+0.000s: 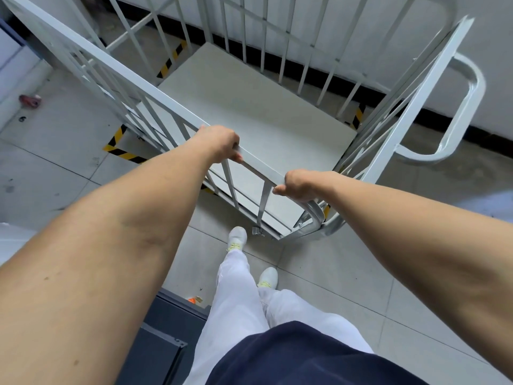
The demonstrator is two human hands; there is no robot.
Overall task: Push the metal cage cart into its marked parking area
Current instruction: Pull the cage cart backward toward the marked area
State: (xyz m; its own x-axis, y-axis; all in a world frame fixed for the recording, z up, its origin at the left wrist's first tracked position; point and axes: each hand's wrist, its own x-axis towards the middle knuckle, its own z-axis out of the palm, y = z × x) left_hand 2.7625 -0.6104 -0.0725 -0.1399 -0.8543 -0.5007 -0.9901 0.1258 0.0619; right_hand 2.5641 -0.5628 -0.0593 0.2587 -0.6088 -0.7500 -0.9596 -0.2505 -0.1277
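The white metal cage cart (119,68) stands in front of me, its flat grey floor panel bare inside the barred sides. My left hand (220,143) grips the near top rail of the cart. My right hand (298,186) grips the same rail further right, close to the rounded corner. Yellow-and-black striped floor tape (122,154) marks a corner at the cart's left; more striped tape (358,116) shows through the bars at the far right and at the far left. The cart's base sits between these marks, close to the wall.
A grey wall with a black skirting strip (444,120) runs behind the cart. A curved tube handle (469,107) juts from the cart's right side. A dark cabinet (163,329) stands by my left leg. A small red object (29,100) lies on the tiled floor at left.
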